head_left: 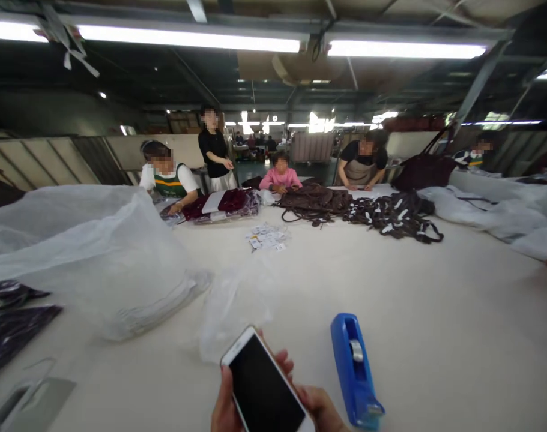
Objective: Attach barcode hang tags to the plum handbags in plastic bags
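Note:
A white phone (268, 387) with a dark screen is held low in the middle of the head view. My left hand (226, 403) wraps round it, thumb on the left edge and fingertips showing past the right edge. At the phone's lower right edge, my right hand (322, 408) touches it with bent fingers, partly cut off by the frame. A blue tape dispenser (355, 372) lies to the right of my right hand. Beyond the phone, a thin clear plastic bag (228, 306) rests on the white table (417, 312).
A large translucent plastic sheet (88, 246) covers the left. Small labels (266, 236), maroon packed garments (228, 203) and dark brown garments (316, 201) lie farther back. Several people are round the far side. Dark packages (18, 336) lie at left.

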`<state>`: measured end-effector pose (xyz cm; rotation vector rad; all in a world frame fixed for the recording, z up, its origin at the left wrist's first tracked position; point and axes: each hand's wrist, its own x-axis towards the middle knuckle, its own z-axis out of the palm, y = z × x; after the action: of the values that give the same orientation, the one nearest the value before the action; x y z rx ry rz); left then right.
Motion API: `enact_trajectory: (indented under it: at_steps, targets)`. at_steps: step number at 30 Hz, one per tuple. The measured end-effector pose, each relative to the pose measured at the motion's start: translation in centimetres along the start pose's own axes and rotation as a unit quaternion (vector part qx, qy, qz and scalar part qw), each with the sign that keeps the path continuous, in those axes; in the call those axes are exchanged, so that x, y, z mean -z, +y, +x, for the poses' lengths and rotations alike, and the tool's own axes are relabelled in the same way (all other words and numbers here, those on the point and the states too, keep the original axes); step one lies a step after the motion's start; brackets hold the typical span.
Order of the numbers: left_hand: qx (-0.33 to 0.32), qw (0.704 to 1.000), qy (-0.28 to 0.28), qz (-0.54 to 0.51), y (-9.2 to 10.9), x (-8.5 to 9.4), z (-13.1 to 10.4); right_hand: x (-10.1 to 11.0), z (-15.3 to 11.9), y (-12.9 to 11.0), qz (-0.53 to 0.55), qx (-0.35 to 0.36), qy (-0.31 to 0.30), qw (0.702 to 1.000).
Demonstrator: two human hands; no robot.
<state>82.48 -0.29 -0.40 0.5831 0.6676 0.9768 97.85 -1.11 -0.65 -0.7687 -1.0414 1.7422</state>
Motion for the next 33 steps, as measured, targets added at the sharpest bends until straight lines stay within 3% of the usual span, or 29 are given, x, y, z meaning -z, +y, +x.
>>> enact_trajectory:
  at_steps: [3,5,11,22,27,33]
  targets:
    - [-0.035,0.981,-0.081,-0.171,2.5,-2.3,0.5,-1.1,0.0,-1.6,0.132,-0.089,-0.005,0.987]
    - [-0.048,0.975,-0.081,-0.200,4.1,-3.5,0.7,-1.7,0.2,-2.8,0.183,-0.099,0.015,0.978]
    - [-0.037,0.979,-0.042,-0.197,6.3,-4.9,1.3,-3.2,0.6,-4.7,0.060,-0.051,0.056,0.995]
    - [-0.034,0.975,-0.056,-0.213,6.5,-3.4,1.4,-3.1,1.5,-3.3,0.034,-0.036,0.008,0.999]
    - [-0.038,0.975,-0.070,-0.208,6.3,-3.1,1.7,-2.9,1.5,-2.3,0.023,-0.012,0.023,0.999]
    - [-0.022,0.973,-0.077,-0.215,6.3,-2.7,1.9,-3.1,1.5,-3.3,0.135,-0.091,-0.002,0.987]
